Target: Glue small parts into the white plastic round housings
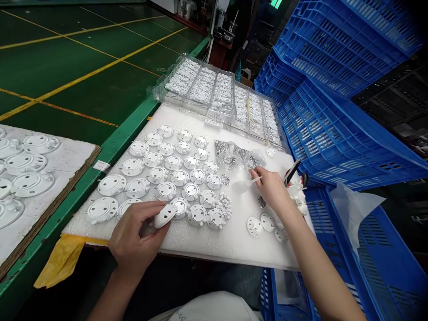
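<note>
The left hand [138, 236] pinches a white disc [165, 216] above the desk [207, 245]; the right hand [269, 185], well apart, grips a small scoop [243, 185].

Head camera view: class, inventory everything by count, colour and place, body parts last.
discs: many, white, rows on foam board
held disc: one, white, left hand
foam board: one, white, centre
small pieces: many, white, beside discs and in trays
bags: two, clear, above centre
metal bits: many, silvery, bags and board
scoop: one, white, right hand
trays: at least two, clear, far end
label: one, white, against trays
second board: one, white, left
floor: one, green, yellow-lined, upper left
crates: several, blue, right
sheet: one, yellow, near left corner
pen-like tool: one, black, board's right edge
left hand: one, bare, near edge
right hand: one, bare, right
</note>
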Available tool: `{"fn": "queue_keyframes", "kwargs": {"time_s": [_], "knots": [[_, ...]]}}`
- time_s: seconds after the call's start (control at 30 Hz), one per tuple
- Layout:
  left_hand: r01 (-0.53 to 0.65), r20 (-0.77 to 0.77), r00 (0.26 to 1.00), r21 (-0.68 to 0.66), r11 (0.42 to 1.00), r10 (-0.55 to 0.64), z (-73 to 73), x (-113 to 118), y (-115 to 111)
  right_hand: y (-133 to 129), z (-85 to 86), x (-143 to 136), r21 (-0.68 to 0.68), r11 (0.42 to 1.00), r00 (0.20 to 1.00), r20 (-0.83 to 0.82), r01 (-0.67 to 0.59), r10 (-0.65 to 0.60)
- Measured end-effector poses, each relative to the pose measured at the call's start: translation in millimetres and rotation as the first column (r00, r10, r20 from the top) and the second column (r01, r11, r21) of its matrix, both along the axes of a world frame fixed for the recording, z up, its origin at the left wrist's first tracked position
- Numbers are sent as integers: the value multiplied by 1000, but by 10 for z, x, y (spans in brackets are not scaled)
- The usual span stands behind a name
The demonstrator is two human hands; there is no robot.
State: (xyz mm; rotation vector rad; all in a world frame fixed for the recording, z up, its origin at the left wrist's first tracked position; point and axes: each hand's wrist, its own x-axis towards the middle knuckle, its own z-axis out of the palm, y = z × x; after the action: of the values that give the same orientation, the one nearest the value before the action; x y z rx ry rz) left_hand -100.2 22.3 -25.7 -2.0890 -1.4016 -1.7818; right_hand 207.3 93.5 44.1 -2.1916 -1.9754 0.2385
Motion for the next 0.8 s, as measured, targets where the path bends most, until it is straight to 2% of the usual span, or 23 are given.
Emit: {"fn": "queue_keyframes", "kwargs": {"time_s": [0.13, 0.27, 0.47, 0.8], "knots": [[25, 33, 999, 1, 1000, -25, -6, 2, -7, 52, -95, 7, -83, 996, 979, 201, -15, 32], [22, 50, 998, 5, 1000, -22, -16, -2, -12, 59, -120, -1, -147, 986, 943, 311, -76, 119], [26, 50, 998, -31, 999, -24, -22, -9, -32, 42, -126, 0, -219, 959, 888, 384, -180, 254], [40, 71, 997, -4, 999, -39, -25, -8, -14, 44, -144, -24, -220, 948, 847, 434, -231, 307]]}}
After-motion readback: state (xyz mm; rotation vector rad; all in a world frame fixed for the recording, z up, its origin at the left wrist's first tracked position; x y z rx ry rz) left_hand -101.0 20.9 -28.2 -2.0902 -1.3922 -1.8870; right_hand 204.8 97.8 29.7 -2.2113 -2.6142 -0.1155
